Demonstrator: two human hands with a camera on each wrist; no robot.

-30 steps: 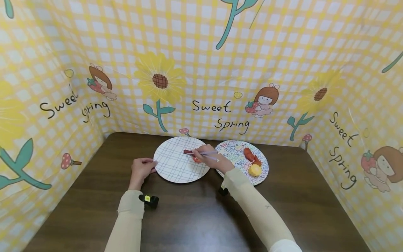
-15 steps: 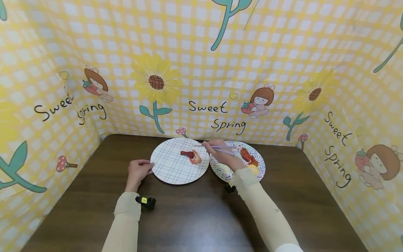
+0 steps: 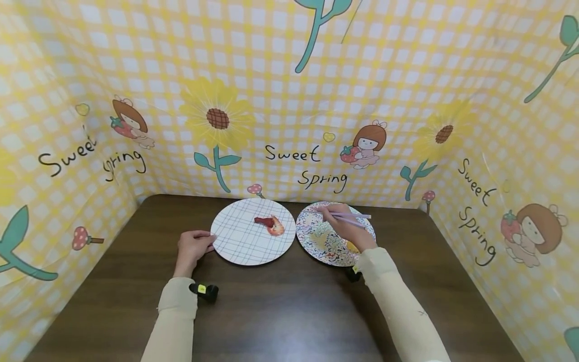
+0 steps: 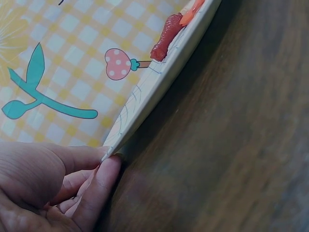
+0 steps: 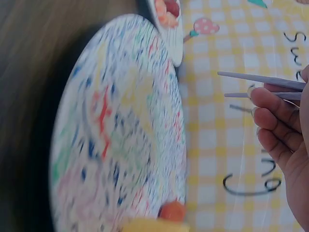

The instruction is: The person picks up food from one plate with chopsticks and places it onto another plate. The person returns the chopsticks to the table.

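Observation:
My left hand (image 3: 192, 246) pinches the left rim of a white plate (image 3: 239, 246) with blue grid lines, thumb on top and a finger beneath. Near that plate's right side lie a dark red, elongated food piece (image 3: 263, 221) and a curved orange-and-white shrimp (image 3: 277, 227), touching each other. My right hand (image 3: 346, 229) holds a pair of lavender chopsticks (image 5: 263, 79) over a multicoloured speckled plate (image 3: 316, 246). In the right wrist view the chopstick tips stand apart with nothing between them. A yellow piece (image 5: 154, 226) and an orange-red piece (image 5: 173, 211) lie on the speckled plate, mostly hidden by the hand in the head view.
Both plates sit side by side at the back of a dark wooden table (image 3: 253, 317). A yellow checked cloth (image 3: 280, 120) with printed flowers and lettering hangs behind it and along both sides.
The right hand, with the chopsticks, has moved right from the dark red piece on the grid plate to over the speckled plate. The dark red piece now lies released beside the shrimp.

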